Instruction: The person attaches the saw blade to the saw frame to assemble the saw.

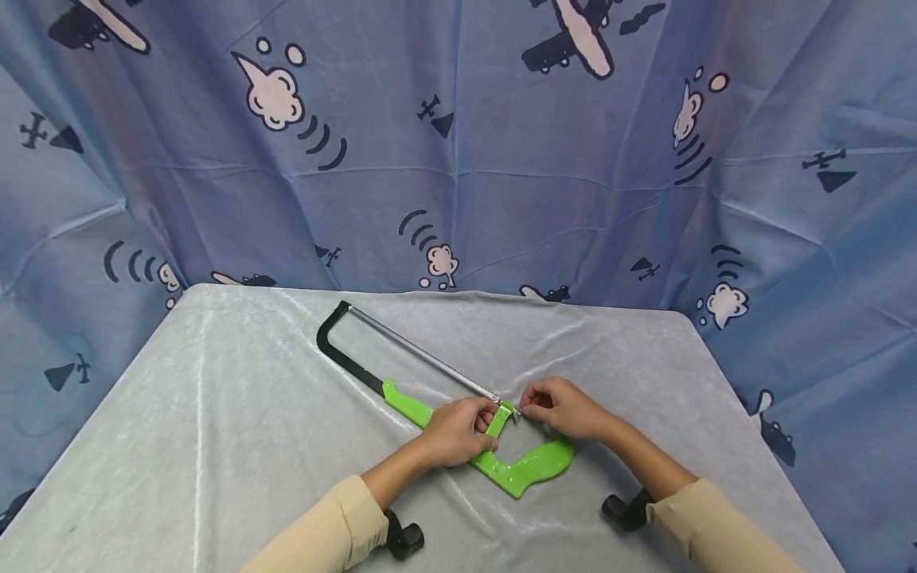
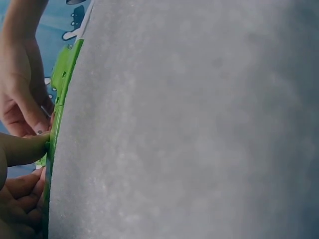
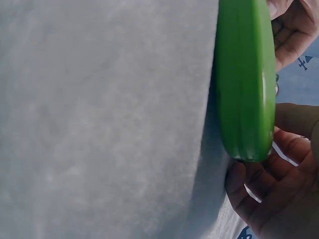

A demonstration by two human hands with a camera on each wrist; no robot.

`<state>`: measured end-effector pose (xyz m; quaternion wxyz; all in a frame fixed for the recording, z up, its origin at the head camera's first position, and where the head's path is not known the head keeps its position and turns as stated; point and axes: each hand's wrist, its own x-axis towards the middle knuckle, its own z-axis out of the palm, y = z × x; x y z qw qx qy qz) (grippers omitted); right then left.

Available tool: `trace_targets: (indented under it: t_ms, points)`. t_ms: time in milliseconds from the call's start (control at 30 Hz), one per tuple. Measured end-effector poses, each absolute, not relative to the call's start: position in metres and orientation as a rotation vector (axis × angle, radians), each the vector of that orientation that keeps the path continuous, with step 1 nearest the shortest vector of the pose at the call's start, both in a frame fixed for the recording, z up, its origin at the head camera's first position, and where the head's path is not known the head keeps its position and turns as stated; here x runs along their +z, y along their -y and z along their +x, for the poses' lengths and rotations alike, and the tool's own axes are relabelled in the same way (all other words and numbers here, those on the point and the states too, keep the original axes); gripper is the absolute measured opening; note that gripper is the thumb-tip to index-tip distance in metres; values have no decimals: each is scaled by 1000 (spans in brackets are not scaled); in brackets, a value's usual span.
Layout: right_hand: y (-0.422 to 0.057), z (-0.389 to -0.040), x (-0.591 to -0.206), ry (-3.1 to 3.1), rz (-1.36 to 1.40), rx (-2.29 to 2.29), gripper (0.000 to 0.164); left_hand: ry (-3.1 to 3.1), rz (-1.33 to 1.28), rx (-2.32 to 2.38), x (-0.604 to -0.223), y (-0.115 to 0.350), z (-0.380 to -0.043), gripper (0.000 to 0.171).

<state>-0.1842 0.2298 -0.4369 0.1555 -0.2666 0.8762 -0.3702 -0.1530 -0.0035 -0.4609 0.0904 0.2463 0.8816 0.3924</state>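
Observation:
A hacksaw [image 1: 408,407] with a green and black frame lies aslant on the table, its silver blade side facing the far edge. My left hand [image 1: 458,430] grips the green frame near the upright by the handle, thumb on one side and fingers on the other. At the end of that upright, my right hand [image 1: 566,407] pinches the small metal wing nut [image 1: 517,415] between thumb and fingertips. The green handle [image 3: 245,79] looms close in the right wrist view, partly covering the right fingers. In the left wrist view the frame [image 2: 59,109] shows edge-on beside both hands.
A pale grey velvety cloth [image 1: 251,446] covers the table, with creases running across it. Behind the far edge hangs a blue curtain [image 1: 501,215] printed with planes and clouds. Black wrist devices [image 1: 405,541] sit below both sleeves.

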Motion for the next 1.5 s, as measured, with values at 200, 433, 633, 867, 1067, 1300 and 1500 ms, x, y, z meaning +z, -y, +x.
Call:
trace_targets:
  t_ms: [200,433,633,867,1067,1300,1500]
  points:
    - [-229,-182,-437,-2494,-763,-1073,5,-2628,741,1161,-462,3,-153,39]
    - [-227,-182,-435,-2458,-752,-1066,13,-2616,737,1173,-462,3,-155,37]
    - [-223,-180,-433,-2466,-740,-997,15,-2616,733,1165,-462,3,-156,37]
    - [-213,-178,-430,-2527,-699,-903,18,-2621,727,1158,-462,4,-154,39]
    - [-201,-173,-428,-2645,-599,-824,21,-2622,733,1176,-464,4,-154,36]
    - [-194,-172,-430,-2739,-516,-742,23,-2615,741,1191,-464,4,-154,35]
    - [-194,-172,-429,-2748,-527,-726,20,-2614,735,1180,-463,4,-154,35]
